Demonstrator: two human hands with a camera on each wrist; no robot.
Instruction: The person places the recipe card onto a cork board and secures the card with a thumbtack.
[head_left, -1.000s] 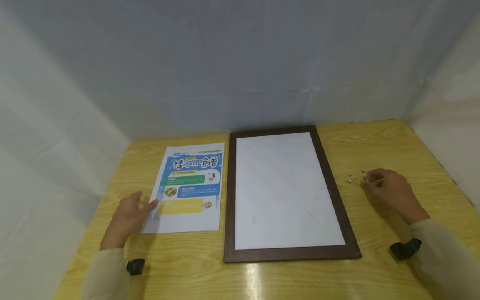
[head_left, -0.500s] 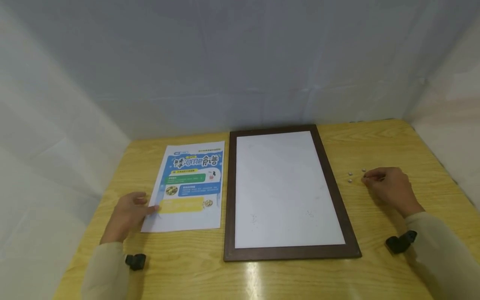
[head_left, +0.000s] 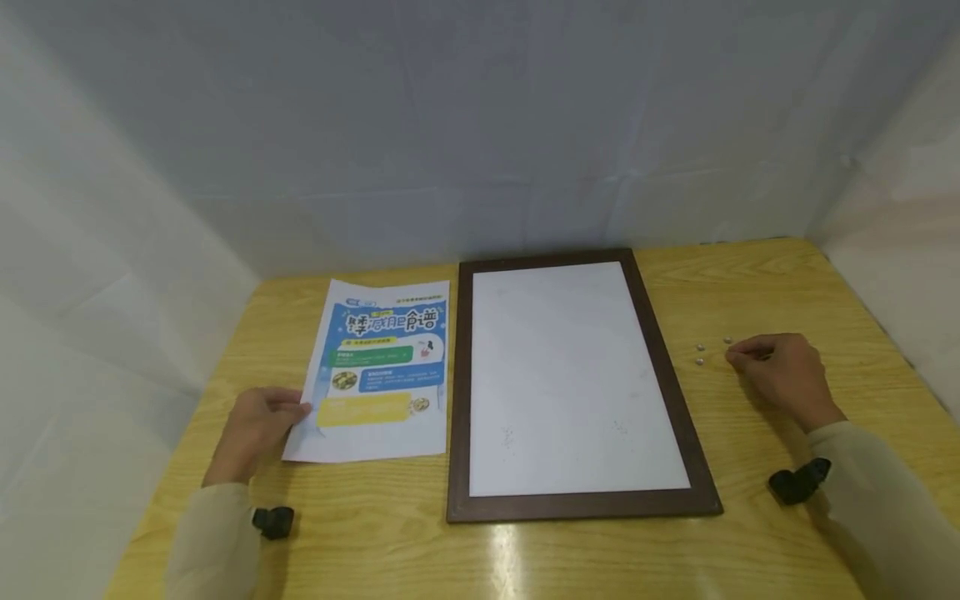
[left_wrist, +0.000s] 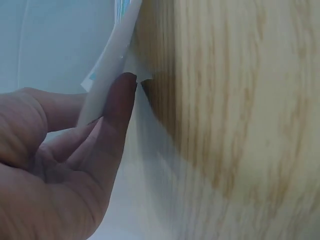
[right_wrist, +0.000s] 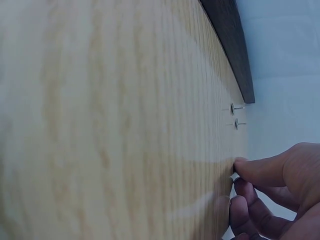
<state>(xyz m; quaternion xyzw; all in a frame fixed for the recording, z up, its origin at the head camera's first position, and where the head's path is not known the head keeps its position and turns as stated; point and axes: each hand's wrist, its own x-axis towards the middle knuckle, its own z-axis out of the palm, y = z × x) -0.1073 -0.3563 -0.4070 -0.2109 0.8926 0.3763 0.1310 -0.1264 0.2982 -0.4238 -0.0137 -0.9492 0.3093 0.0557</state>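
At the far left, your left hand (head_left: pixel 258 421) pinches the left edge of the printed sheet (head_left: pixel 378 383) between thumb and fingers; the left wrist view shows that edge raised off the bench (head_left: pixel 375 542). The sheet lies just left of the board (head_left: pixel 573 383). Expect it to be light and floppy, and easy to crease, so keep your grip gentle and near the edge; a hold on 2 edges should keep it flatter.

The board lies flat in the middle, white inside a dark frame; it looks stiff, and you would best take it by the frame.

Right of it, 3 small pins (head_left: pixel 700 362) show. The 2 clear in your right wrist view have their points up: probably slippery and sharp, so take them low, by the rim of the head.

Farthest right, your right hand (head_left: pixel 783 375) has thumb and fingertips close together at the bench; you cannot tell whether a pin sits between them.
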